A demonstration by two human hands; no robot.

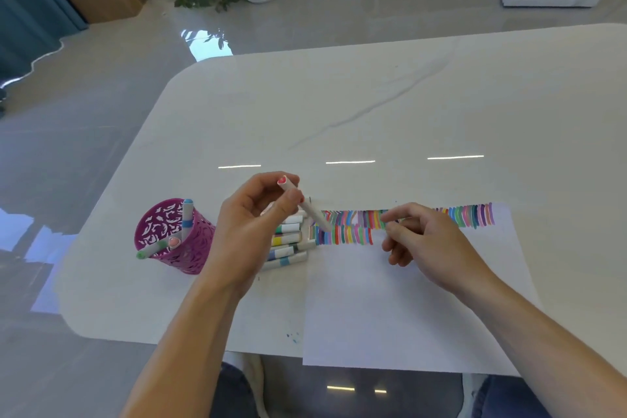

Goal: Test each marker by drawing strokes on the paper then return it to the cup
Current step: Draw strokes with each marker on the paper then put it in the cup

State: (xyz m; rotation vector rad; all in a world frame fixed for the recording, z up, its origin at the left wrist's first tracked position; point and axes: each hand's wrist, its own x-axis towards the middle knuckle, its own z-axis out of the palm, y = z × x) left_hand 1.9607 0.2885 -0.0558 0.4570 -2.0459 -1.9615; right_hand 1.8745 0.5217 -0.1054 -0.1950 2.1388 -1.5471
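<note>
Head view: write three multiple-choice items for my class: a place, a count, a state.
1. Where is the cup? A left of the paper; B on the paper; C on the floor.
2. How many markers stand in it? A one; B three; C six.
3. The left hand is: A empty; B lying flat; C gripping a red-ended marker.
Key: 1A, it stands beyond the sheet's left edge; 2B, blue, pink and green ends show; 3C, fingers curl round it.
</note>
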